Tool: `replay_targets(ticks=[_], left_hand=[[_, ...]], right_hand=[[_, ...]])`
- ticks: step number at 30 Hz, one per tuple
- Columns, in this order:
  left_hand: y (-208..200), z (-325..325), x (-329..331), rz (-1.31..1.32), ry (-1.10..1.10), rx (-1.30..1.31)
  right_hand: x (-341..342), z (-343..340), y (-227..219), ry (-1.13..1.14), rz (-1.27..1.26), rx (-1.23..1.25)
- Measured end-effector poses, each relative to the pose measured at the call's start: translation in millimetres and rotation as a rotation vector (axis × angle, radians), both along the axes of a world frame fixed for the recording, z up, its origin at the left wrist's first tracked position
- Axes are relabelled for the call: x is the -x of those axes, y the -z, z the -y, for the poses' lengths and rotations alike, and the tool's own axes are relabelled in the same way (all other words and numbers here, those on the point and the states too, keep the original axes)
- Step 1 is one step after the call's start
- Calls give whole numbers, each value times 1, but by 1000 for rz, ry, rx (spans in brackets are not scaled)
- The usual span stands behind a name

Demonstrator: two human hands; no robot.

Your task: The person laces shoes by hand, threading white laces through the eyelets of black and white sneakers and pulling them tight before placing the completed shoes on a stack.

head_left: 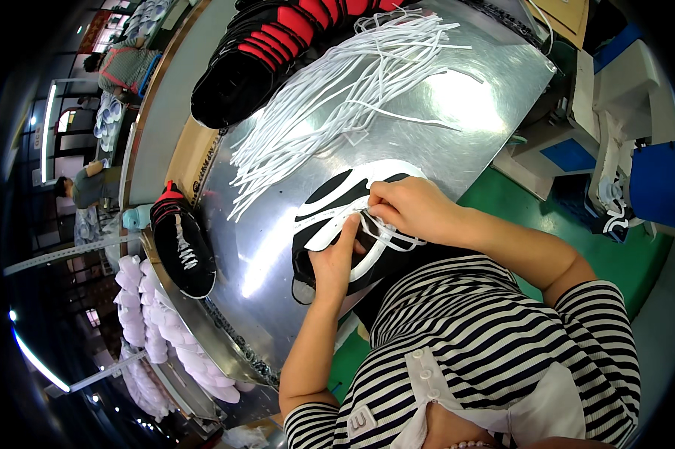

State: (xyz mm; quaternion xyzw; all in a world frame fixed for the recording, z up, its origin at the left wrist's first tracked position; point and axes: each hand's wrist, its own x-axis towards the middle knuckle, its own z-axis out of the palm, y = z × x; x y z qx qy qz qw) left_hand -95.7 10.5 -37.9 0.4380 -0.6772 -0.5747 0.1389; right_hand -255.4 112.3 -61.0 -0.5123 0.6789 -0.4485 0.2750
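Observation:
A black and white sneaker (333,200) lies on the metal tabletop close to my body. My left hand (334,260) grips it at the opening, with the thumb on top and the other fingers partly hidden inside. Curled over the eyelets, my right hand (413,209) pinches a white shoelace (390,239). Loose loops of that lace hang beside the shoe opening, below the right fingers. The exact eyelet under my fingertips is hidden.
A bundle of white laces (315,105) spreads across the metal tabletop (251,251). Behind it are stacked black and red shoe uppers (277,45). A black shoe with white lacing (183,247) stands at the left edge. Pale shoe parts (158,322) hang farther left; bins (569,150) stand right.

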Motion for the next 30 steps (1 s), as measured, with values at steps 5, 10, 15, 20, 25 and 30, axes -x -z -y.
replay_targets(ticks=[5, 10, 15, 20, 25, 30], left_hand=[[-4, -16, 0, -2, 123, 77], [1, -16, -1, -56, 60, 44], [-3, 13, -15, 32, 129, -218], [-5, 3, -7, -16, -38, -240], [4, 10, -5, 30, -102, -258], [-18, 17, -25, -16, 108, -597]], right_hand=[[7, 9, -4, -98, -31, -55], [11, 18, -13, -205, -83, -186], [33, 6, -38, -51, -6, -198], [7, 18, 15, 83, -21, 214], [-2, 21, 20, 87, -111, 221], [-9, 27, 20, 147, -231, 100]])
